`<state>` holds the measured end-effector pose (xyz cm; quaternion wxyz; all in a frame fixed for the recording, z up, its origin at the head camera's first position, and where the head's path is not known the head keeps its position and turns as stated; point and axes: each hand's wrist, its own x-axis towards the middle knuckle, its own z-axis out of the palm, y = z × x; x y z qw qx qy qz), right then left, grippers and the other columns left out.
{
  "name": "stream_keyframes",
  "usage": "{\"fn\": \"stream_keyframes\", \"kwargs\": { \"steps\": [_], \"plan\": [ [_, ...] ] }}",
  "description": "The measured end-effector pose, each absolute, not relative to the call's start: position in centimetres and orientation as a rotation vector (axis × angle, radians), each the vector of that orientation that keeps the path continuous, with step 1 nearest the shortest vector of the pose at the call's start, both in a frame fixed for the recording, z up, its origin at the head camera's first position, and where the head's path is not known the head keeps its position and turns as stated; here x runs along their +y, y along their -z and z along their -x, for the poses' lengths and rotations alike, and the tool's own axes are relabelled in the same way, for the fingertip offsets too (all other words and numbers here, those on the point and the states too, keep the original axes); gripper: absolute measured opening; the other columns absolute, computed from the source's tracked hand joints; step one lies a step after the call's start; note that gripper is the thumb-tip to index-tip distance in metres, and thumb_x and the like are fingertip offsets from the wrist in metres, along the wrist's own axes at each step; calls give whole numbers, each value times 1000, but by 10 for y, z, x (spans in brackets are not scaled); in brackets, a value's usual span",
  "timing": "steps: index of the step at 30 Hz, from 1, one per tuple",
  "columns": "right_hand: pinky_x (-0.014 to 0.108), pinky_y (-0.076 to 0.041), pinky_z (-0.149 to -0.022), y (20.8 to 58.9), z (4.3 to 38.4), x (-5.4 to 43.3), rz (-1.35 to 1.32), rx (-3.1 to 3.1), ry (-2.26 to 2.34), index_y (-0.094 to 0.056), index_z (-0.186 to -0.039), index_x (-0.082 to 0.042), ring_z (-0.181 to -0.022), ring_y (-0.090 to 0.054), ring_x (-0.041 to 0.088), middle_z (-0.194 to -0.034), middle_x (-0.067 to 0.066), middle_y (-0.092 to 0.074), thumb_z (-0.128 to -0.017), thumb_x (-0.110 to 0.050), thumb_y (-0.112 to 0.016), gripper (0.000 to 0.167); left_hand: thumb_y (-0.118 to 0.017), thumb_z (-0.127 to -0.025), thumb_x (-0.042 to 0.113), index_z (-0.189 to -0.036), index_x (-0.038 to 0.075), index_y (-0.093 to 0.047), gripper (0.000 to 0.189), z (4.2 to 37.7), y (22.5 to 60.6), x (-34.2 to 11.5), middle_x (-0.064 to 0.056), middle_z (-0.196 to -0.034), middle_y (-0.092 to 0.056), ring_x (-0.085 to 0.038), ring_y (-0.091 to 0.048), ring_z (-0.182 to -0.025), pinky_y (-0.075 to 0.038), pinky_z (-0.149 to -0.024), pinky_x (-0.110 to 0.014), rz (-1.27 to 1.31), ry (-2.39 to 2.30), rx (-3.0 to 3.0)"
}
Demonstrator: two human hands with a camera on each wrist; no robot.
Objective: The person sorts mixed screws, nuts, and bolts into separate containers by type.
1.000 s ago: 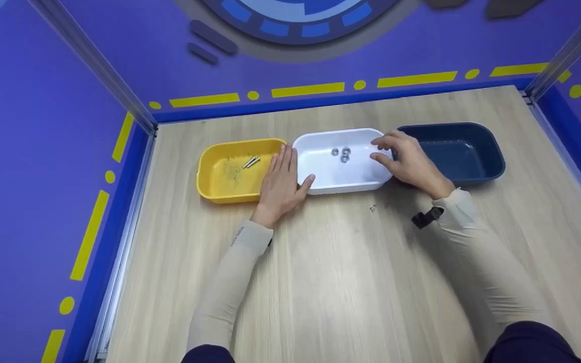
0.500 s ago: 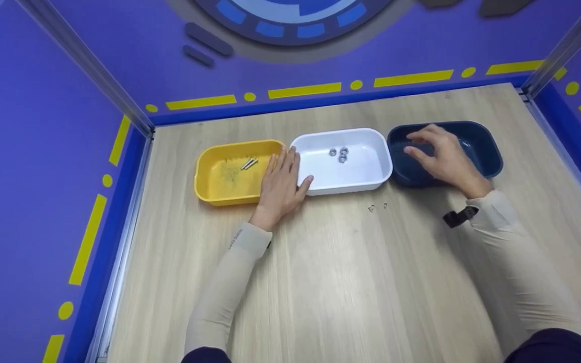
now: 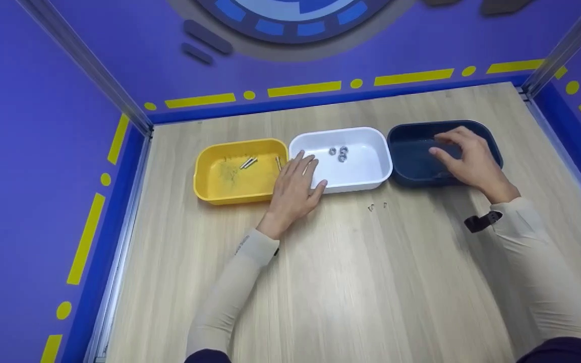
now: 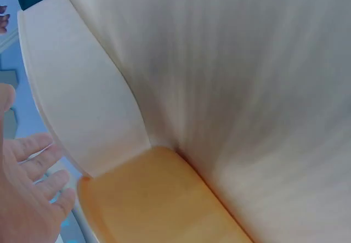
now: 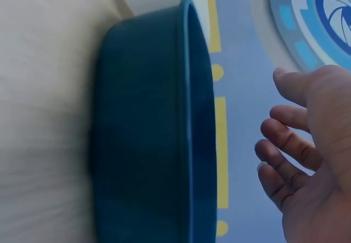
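Right hand (image 3: 473, 161) moved right over dark-blue bin (image 3: 411, 154) (smooth, round-cornered), fingers (image 3: 454, 137) curved, wide of thumb; left hand (image 3: 293, 194) spread.

The left hand (image 3: 295, 189) sits farther right than before, off the right end of the yellow tray (image 3: 210, 186), its fingers now over the left end of the white tray (image 3: 361, 176), and a screw (image 3: 278, 163), hidden earlier, shows just left of them inside the yellow tray. The right hand (image 3: 472, 161), at the white tray's right rim a second ago, is now above the right half of the dark blue tray (image 3: 409, 161), so the white tray's right end and the dark blue tray's left end lie uncovered left of its thumb.
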<state>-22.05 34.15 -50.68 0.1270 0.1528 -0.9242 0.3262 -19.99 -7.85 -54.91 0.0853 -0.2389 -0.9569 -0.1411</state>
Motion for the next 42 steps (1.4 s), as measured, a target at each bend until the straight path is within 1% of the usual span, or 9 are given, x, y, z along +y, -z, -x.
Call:
{"fn": "stream_keyframes", "kwargs": {
  "steps": [3,9,14,19,26,30,36,38,42],
  "plan": [
    [34,-44,-91,509,219,347,-416,-2704,-937,-71,-132,0,-112,-62,33,-126,17,-67,-101,-24,-76,40,-43,-112,49,-158,8,-49,63,194,547,-72,-8,-165,-49,-26,-34,-161,-25,-135,-42,747,489,-2830],
    [62,-47,-100,515,216,358,-378,-2758,-907,-65,-139,3,-122,-57,43,-134,23,-62,-104,-28,-73,47,-51,-111,45,-153,7,-54,57,182,546,-57,-8,-161,-53,-25,-46,-152,-35,-131,-39,805,528,-2764],
    [72,-42,-111,519,211,367,-338,-2803,-872,-60,-144,3,-133,-52,49,-141,26,-58,-104,-35,-71,56,-57,-108,42,-147,7,-60,52,173,549,-44,-7,-153,-60,-24,-54,-144,-45,-122,-38,858,554,-2687],
    [73,-39,-114,522,207,376,-306,-2827,-848,-56,-149,2,-139,-47,51,-149,27,-53,-104,-39,-71,64,-60,-107,40,-144,7,-62,49,166,552,-33,-6,-148,-62,-22,-58,-138,-50,-116,-35,889,595,-2636],
    [73,-32,-120,528,207,392,-324,-2819,-787,-52,-152,3,-144,-42,53,-154,30,-48,-103,-41,-71,69,-64,-105,36,-142,6,-63,47,158,555,-23,-5,-145,-64,-21,-60,-135,-49,-117,-32,938,651,-2615],
    [75,-28,-120,534,206,404,-320,-2823,-753,-49,-154,5,-146,-39,54,-156,31,-45,-103,-43,-70,72,-64,-105,34,-138,5,-64,45,155,557,-17,-7,-140,-66,-22,-63,-129,-50,-115,-32,993,665,-2587],
    [76,-25,-122,540,202,419,-280,-2880,-720,-42,-160,3,-152,-34,53,-164,30,-39,-103,-48,-68,81,-66,-104,33,-135,5,-66,41,152,560,-8,-5,-133,-70,-20,-66,-125,-52,-113,-31,1064,689,-2575],
    [76,-22,-124,541,200,424,-271,-2897,-718,-39,-162,2,-154,-31,53,-167,30,-35,-103,-50,-67,84,-66,-104,31,-133,5,-67,40,152,561,-5,-5,-131,-70,-20,-67,-122,-54,-109,-30,1079,707,-2581],
    [77,-16,-126,544,198,434,-255,-2933,-720,-31,-166,2,-157,-26,54,-172,28,-27,-103,-51,-66,90,-66,-104,30,-130,6,-67,36,151,561,-1,-4,-123,-71,-19,-69,-114,-59,-98,-31,1104,718,-2635]
  ]
}}
